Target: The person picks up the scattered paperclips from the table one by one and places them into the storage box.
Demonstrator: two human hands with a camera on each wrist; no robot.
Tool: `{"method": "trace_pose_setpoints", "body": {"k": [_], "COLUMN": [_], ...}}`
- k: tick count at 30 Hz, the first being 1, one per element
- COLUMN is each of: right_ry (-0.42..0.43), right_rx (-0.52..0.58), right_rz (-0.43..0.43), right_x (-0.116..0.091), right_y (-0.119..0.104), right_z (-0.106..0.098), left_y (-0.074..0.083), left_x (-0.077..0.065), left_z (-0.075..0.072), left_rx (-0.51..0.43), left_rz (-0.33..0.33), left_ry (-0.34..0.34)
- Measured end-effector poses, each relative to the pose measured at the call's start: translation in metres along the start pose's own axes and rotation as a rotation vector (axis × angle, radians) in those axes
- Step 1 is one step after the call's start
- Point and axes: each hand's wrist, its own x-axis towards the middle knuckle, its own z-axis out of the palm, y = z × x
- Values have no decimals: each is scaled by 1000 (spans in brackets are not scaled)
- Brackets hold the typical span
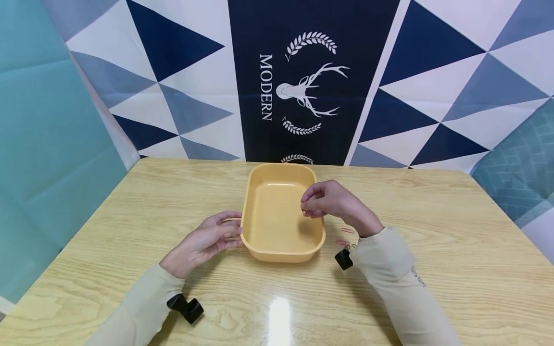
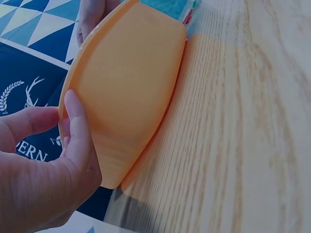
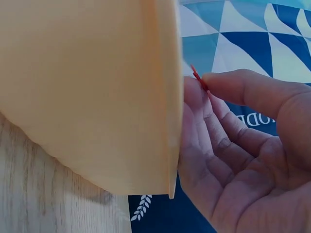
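Observation:
A yellow plastic basin [image 1: 283, 257] sits on the wooden table, its inside bare where it shows. My left hand [image 1: 212, 239] is at its left side; in the left wrist view the thumb meets the rim while fingertips press the outer wall [image 2: 126, 82]. Over the right rim, my right hand [image 1: 331, 199] pinches a small red paper clip [image 3: 199, 79] between thumb and forefinger. The clip is partly hidden by the fingertips. Red paper clips [image 1: 347, 230] lie on the table right of the basin, below the right wrist.
A few darker small clips [image 1: 354, 245] lie close to the right sleeve, partly covered by the black wrist camera [image 1: 344, 259]. Behind the table [image 1: 130, 230] hangs a patterned cloth [image 1: 190, 86] with a deer print. A teal cloth [image 1: 43, 144] borders the left side.

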Motion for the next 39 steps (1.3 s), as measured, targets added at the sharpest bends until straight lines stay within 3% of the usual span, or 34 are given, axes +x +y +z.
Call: {"method": "trace_pose_setpoints", "body": {"k": [28,39], "right_ry": [17,85], "right_rx": [-55,-80], "right_rz": [10,-131], "right_x": [1,-6], "right_y": [1,3], "right_z": [-1,-5], "left_y": [1,2], "left_x": [2,2], "left_z": [0,0], "left_rx": [-7,-2], "left_rz": [-19,-12], "left_ry": [1,1]}}
